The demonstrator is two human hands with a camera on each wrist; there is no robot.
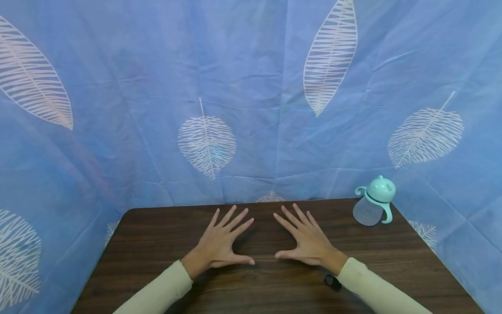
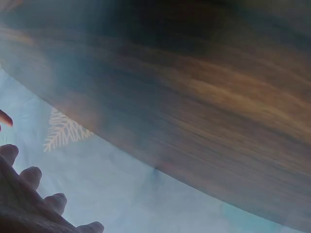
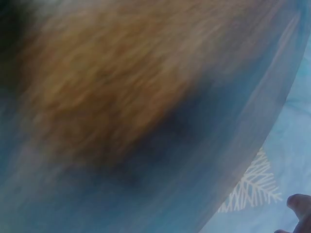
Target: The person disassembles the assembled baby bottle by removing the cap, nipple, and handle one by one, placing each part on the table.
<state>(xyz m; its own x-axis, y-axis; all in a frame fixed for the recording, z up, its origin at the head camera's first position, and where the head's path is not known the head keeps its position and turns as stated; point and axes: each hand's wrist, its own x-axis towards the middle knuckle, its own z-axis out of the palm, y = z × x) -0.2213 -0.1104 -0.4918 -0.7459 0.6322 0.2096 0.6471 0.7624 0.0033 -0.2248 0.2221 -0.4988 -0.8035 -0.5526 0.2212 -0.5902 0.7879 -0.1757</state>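
L hand (image 1: 218, 242) spread wide over brown desk (image 1: 157, 237); R hand (image 1: 310, 242) next, also wide, thumb facing L thumb w/ gap btwn. Far rt.: clear cup (image 1: 368, 212) w/ mint lid (image 1: 381, 190), standing nr desk's back rt. corner, apart from R hand.

Both arms (image 1: 157, 288) extend forward, left fingers (image 1: 243, 227) and right fingers (image 1: 284, 223) spread wide

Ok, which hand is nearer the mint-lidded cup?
Right. The right hand is left of the cup and lower in the head view; the left hand is farther left, with the right hand between it and the cup.
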